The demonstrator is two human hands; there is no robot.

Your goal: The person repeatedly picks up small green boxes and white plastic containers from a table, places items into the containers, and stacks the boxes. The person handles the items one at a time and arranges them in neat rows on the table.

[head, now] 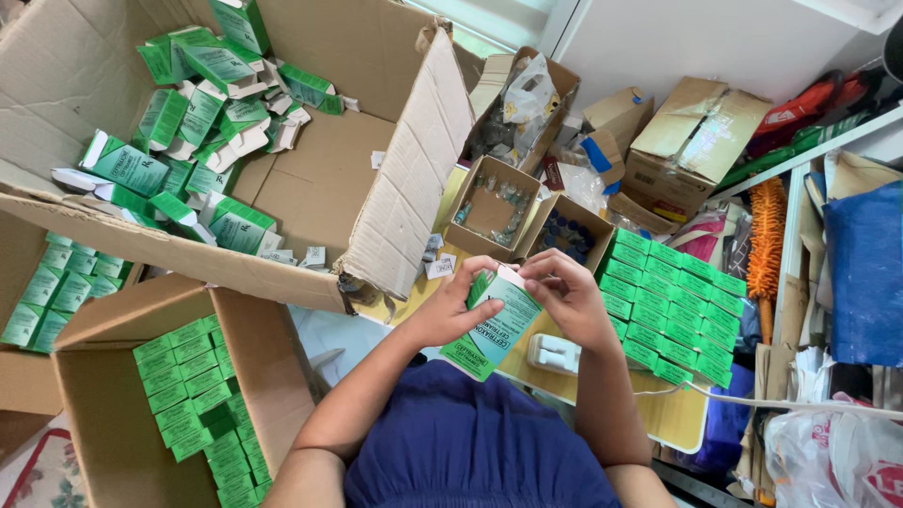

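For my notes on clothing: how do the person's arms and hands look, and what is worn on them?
Both arms are bare; no sleeves show on them. The left hand and right hand wear no gloves, and I see no rings, watch or bracelets. The dark blue garment covers only the body.

Bright even daylight, sharp, edges slightly distorted.

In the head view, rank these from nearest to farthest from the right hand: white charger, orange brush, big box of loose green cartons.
1. White charger, just below the right hand.
2. Orange brush, far right.
3. Big box of loose green cartons, upper left.
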